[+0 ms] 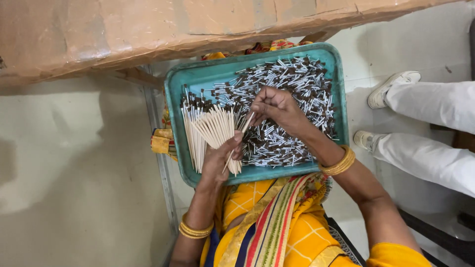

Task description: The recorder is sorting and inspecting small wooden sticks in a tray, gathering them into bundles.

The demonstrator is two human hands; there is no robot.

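On the lap, over bright yellow cloth, sits a teal plastic tray, and everything is placed from it. Its right and middle hold a loose heap of small silver-and-brown capped pieces; along its left wall lie pale thin sticks. The left hand, at the tray's near edge, has its grip closed around a fanned bundle of sticks, tips spread toward the far rim. The right hand, over the tray's middle, pinches a single stick between thumb and fingertips, its free end slanting down toward the left hand. To do this well, I judge the fan should stay loosely spread so each stick can be singled out, the pinch kept near the stick's end, and both hands low over the tray so dropped pieces fall back in. Right of the tray, another person's white trouser legs and shoes stand well apart.
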